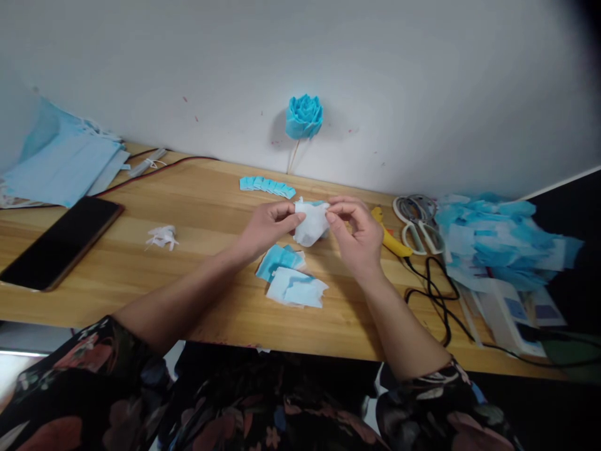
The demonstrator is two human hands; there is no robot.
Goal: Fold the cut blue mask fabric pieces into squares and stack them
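Note:
Between my two hands, a small piece of white mask fabric (310, 223) is held above the table. My left hand (277, 222) pinches its left edge between thumb and fingers. At the upper right edge, my right hand (355, 232) grips the fabric with thumb and forefinger. A bit of blue shows along the fabric's top. Just below lie cut blue and white fabric pieces (297, 288), partly overlapping. Behind my hands is a row of small folded blue pieces (267, 186). A blue fabric flower (304, 117) on a thin stick leans against the wall.
At left are a black phone (63, 241), a stack of blue masks (66, 160) and a white scrap (162, 237). To the right lie a yellow glue gun (392, 235) with a black cable, white-handled scissors (417, 228), a heap of blue fabric (502, 241) and a white box (509, 316).

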